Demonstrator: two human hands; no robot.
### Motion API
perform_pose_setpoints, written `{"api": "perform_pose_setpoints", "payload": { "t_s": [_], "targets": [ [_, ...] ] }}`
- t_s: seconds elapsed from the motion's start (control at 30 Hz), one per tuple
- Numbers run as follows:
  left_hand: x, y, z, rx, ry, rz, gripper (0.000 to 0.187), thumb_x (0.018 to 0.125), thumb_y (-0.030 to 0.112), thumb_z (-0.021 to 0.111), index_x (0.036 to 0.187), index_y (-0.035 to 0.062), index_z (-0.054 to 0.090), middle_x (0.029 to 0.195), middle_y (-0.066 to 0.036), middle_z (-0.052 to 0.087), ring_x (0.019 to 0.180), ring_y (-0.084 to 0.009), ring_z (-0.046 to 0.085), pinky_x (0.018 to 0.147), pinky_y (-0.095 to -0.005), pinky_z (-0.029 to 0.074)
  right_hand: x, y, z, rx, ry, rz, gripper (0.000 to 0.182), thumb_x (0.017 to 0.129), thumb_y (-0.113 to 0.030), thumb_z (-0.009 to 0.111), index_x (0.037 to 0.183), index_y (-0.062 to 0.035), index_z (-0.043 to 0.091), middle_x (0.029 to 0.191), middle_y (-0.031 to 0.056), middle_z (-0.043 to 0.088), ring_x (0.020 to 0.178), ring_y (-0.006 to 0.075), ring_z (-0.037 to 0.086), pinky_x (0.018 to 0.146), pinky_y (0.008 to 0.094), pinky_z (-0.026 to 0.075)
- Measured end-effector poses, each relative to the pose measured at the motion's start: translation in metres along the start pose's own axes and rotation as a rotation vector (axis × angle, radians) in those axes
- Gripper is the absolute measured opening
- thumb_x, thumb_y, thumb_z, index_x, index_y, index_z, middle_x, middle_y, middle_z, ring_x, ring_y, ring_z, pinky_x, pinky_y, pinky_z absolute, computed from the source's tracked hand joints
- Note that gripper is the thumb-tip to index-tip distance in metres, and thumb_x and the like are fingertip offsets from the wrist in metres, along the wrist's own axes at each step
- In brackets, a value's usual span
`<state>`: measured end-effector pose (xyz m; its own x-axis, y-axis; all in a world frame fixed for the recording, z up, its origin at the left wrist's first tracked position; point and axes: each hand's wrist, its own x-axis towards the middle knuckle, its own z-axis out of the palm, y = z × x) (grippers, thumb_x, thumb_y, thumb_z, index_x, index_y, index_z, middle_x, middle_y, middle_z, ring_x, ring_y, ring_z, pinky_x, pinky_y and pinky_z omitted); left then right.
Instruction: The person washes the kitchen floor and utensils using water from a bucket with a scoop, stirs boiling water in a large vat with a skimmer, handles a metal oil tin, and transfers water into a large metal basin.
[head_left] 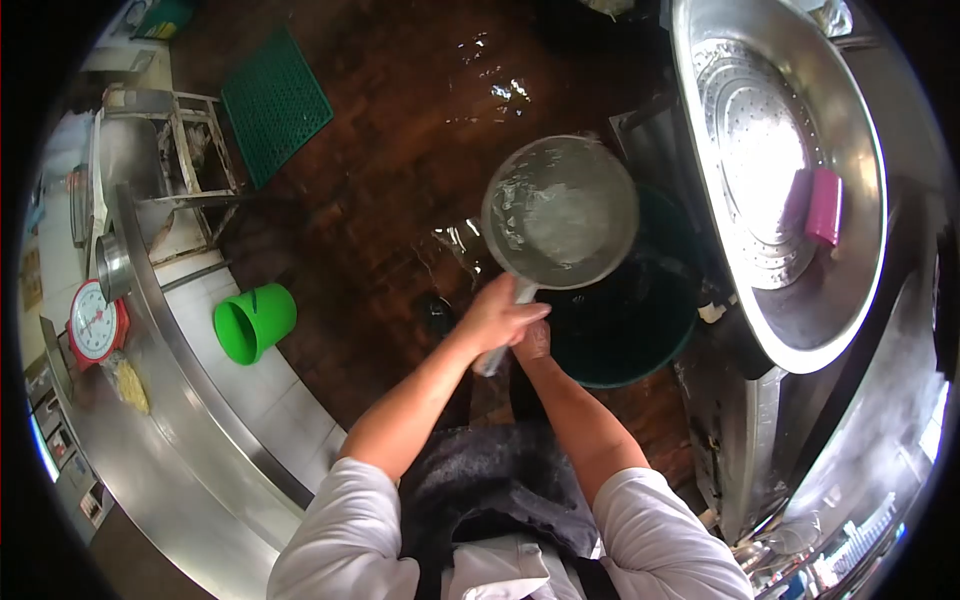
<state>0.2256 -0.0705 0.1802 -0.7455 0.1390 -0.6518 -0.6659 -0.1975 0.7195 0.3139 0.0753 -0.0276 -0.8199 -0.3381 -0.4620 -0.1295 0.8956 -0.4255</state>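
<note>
Nearest to me, my left hand [497, 318] is wrapped tight around the handle of a metal saucepan [560, 212]. My right hand [532, 340] sits just beneath it on the same handle, fingers curled, mostly hidden by the left; it appears to grip as well.

The saucepan is held in the air, roughly level, with water in it, above the near rim of a dark green tub [625, 320] that stands on the wet brown floor [400, 120].

My judgement: the step in hand is carrying or tipping water at the tub. The next move calls for a steady two-handed hold and a controlled tilt, as the floor is already wet.

Further out, a large steel basin [860, 200] holds a perforated tray [760, 150] and a pink block [825, 206]. To the left lie a green bucket [254, 322] on its side, a steel tabletop [150, 480] and a weighing scale [95, 325].
</note>
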Motion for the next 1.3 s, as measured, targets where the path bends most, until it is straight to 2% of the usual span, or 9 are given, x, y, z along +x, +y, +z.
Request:
{"api": "perform_pose_setpoints", "payload": {
  "t_s": [0.13,0.23,0.43,0.5,0.63,0.7,1.0,1.2,1.3],
  "targets": [
    [-0.051,0.016,-0.087,-0.011,0.191,-0.082,0.03,0.084,0.01,0.075,0.098,0.0071,0.049,0.067,0.0,0.053,0.046,-0.0091,0.05,0.04,-0.026,0.039,0.004,-0.029,-0.049,0.136,0.1,0.02,0.056,0.082,-0.008,0.06,0.134,0.0016,0.038,0.107,0.023,0.057,0.086,0.043,0.065,0.074,0.0514,0.056],
    [-0.064,-0.001,-0.165,0.03,0.304,-0.109,0.041,0.083,0.008,0.075,0.115,0.0055,0.05,0.073,-0.002,0.056,0.046,-0.0092,0.049,0.041,-0.027,0.043,0.004,-0.028,-0.049,0.112,0.093,0.026,0.061,0.082,-0.008,0.06,0.137,0.0021,0.037,0.11,0.0231,0.057,0.087,0.0423,0.065,0.075,0.0496,0.056],
    [0.028,-0.029,-0.292,0.403,0.479,-0.181,0.04,0.075,0.0,0.064,0.113,-0.0052,0.052,0.067,-0.006,0.057,0.045,-0.0164,0.052,0.043,-0.0338,0.044,0.003,-0.024,-0.042,0.134,0.077,0.047,0.064,0.08,-0.008,0.061,0.139,0.0015,0.037,0.114,0.0231,0.057,0.094,0.0409,0.064,0.077,0.0475,0.056],
    [0.087,-0.019,-0.31,0.714,0.431,-0.419,0.028,0.073,-0.002,0.063,0.101,-0.0043,0.066,0.077,-0.013,0.067,0.057,-0.0234,0.062,0.051,-0.0388,0.048,0.003,-0.029,-0.05,0.13,0.073,0.046,0.064,0.08,-0.008,0.061,0.139,0.0017,0.037,0.114,0.0229,0.057,0.096,0.0409,0.064,0.078,0.0471,0.056],
    [0.237,-0.07,-0.361,1.772,-0.009,-0.319,0.026,0.084,0.015,0.061,0.104,0.0034,0.074,0.11,-0.022,0.069,0.101,-0.0373,0.068,0.086,-0.045,0.053,0.004,-0.032,-0.053,0.101,0.031,0.073,0.062,0.081,-0.008,0.06,0.138,0.0017,0.038,0.114,0.0226,0.057,0.097,0.0414,0.064,0.079,0.0473,0.056],
    [0.222,0.008,-0.294,1.448,0.242,-0.492,0.03,0.09,0.019,0.055,0.109,0.0056,0.073,0.118,-0.022,0.067,0.111,-0.0366,0.065,0.094,-0.0452,0.052,0.004,-0.03,-0.051,0.091,0.046,0.064,0.061,0.081,-0.008,0.059,0.138,0.0014,0.038,0.114,0.0228,0.057,0.097,0.0415,0.064,0.08,0.0474,0.056],
    [0.216,0.136,-0.182,1.184,0.867,-0.197,0.047,0.095,0.028,0.057,0.125,-0.0075,0.057,0.124,-0.024,0.063,0.116,-0.039,0.062,0.093,-0.0464,0.053,0.003,-0.026,-0.043,0.093,0.081,0.046,0.06,0.083,-0.011,0.058,0.138,-0.001,0.038,0.112,0.0218,0.058,0.092,0.0409,0.065,0.075,0.0496,0.056],
    [0.168,0.108,-0.154,1.241,0.61,0.13,0.049,0.096,0.035,0.058,0.118,-0.0089,0.051,0.105,-0.026,0.068,0.093,-0.0351,0.071,0.076,-0.0476,0.055,0.003,-0.028,-0.046,0.064,0.103,0.042,0.057,0.086,-0.016,0.06,0.137,-0.0014,0.039,0.11,0.0211,0.058,0.093,0.0413,0.065,0.076,0.051,0.056],
    [0.102,0.066,-0.105,0.717,0.471,0.235,0.036,0.097,0.03,0.06,0.11,-0.0026,0.052,0.082,-0.018,0.067,0.062,-0.0283,0.065,0.058,-0.0425,0.051,0.003,-0.036,-0.067,0.201,0.075,0.085,0.053,0.095,-0.026,0.057,0.139,-0.0008,0.041,0.12,0.0224,0.058,0.107,0.0388,0.062,0.089,0.0486,0.052]
  ]
}}
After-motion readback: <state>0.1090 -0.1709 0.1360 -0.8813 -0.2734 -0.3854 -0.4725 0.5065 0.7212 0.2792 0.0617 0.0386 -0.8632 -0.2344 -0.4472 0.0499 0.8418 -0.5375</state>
